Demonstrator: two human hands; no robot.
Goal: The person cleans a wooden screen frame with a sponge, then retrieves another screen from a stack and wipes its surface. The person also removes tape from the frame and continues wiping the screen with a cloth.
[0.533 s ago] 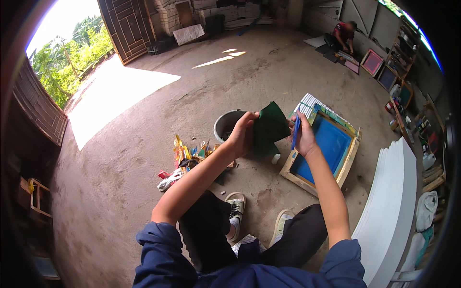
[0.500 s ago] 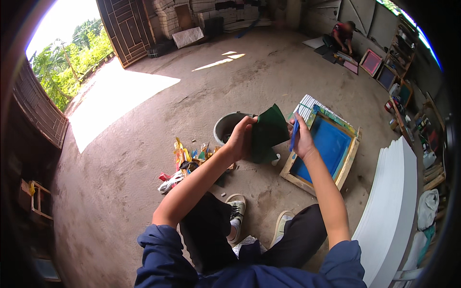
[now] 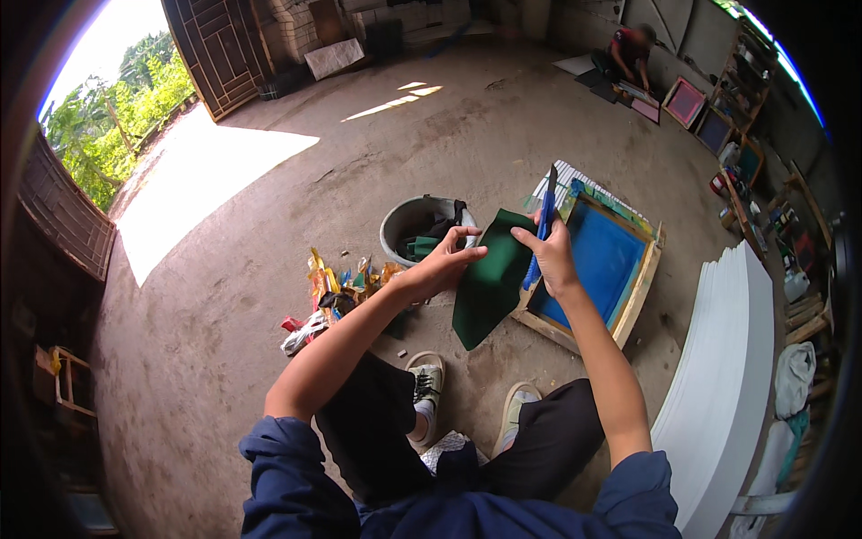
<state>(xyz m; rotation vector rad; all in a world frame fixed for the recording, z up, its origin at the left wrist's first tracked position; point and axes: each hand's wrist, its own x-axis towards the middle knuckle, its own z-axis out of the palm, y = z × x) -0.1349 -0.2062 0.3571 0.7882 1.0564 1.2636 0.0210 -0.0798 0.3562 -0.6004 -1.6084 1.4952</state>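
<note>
A dark green flexible sheet [image 3: 489, 292] hangs between my hands, its lower end coming to a point. The thumb of my left hand [image 3: 435, 269] rests over the sheet's left edge, the fingers curled around that edge. In my right hand [image 3: 557, 259] is a blue utility knife [image 3: 540, 241], upright with its dark blade pointing up. That hand's thumb also presses the sheet's right edge. Just beyond my left hand stands a grey bucket [image 3: 388, 235] holding black and green scraps.
Crumpled colourful plastic scraps [image 3: 328, 296] lie left of the bucket. A wooden frame with blue mesh [image 3: 600, 260] leans on white slats [image 3: 567, 175] at right. Long white sheets [image 3: 718, 359] are stacked nearer me. Another person [image 3: 628, 58] crouches at the far right.
The green sheet has come lower and turned flatter toward me. My right hand has turned the knife blade-up and now touches the sheet. The bucket's contents show more.
</note>
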